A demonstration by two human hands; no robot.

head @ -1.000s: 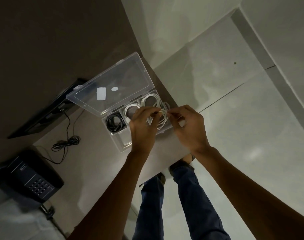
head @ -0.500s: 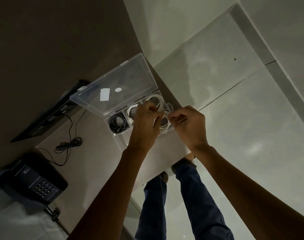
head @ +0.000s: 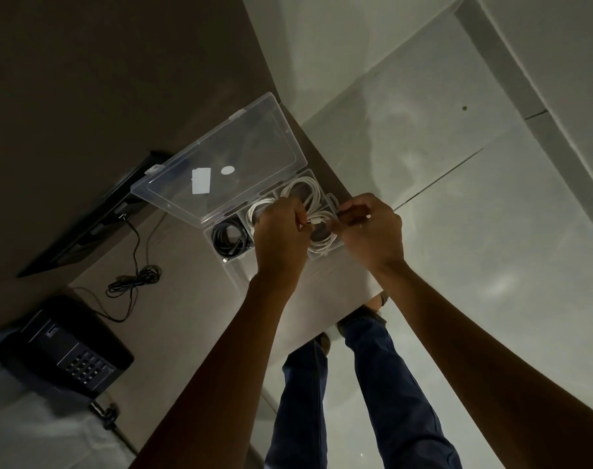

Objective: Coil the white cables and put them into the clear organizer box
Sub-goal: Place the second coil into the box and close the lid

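Observation:
The clear organizer box (head: 235, 277) sits on the table with its lid (head: 220, 164) propped open behind it. A coiled white cable (head: 305, 191) lies in the far right compartment, another white coil (head: 254, 211) in the middle one, a black coil (head: 227, 238) in the left one. My left hand (head: 280, 242) and my right hand (head: 369, 231) meet above the near right compartment, both pinching a white cable (head: 318, 219). Its loops (head: 322, 247) hang into that compartment.
A black desk phone (head: 61, 346) rests at the near left, a bundled black cord (head: 136, 282) beside it, and a dark flat screen (head: 92, 214) leans against the wall. The table's edge (head: 339, 309) runs just beneath my wrists, with my legs and the tiled floor beyond.
My hands have drawn closer together over the near right compartment and shifted slightly, still working the same white cable. The box has not moved.

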